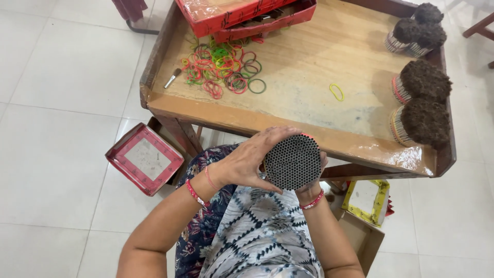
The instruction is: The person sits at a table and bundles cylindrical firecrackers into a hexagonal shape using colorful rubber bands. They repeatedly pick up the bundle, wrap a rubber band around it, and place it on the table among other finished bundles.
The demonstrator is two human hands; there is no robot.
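Note:
A round bundle of thin hollow tubes (292,162), its dark honeycomb end facing me, is held over my lap just below the front edge of a low wooden table (288,110). My left hand (247,159) wraps around its left side and top. My right hand (314,188) grips it from underneath and behind, mostly hidden by the bundle. A pile of coloured rubber bands (224,67) lies at the table's far left, and a single yellow band (336,92) lies near the middle.
Several banded bundles with dark fuzzy tops (422,100) stand along the table's right edge. Red boxes (242,13) sit at the back. A small brush (172,79) lies at the left. A red tray (145,158) and a yellow-edged tray (366,198) rest on the tiled floor.

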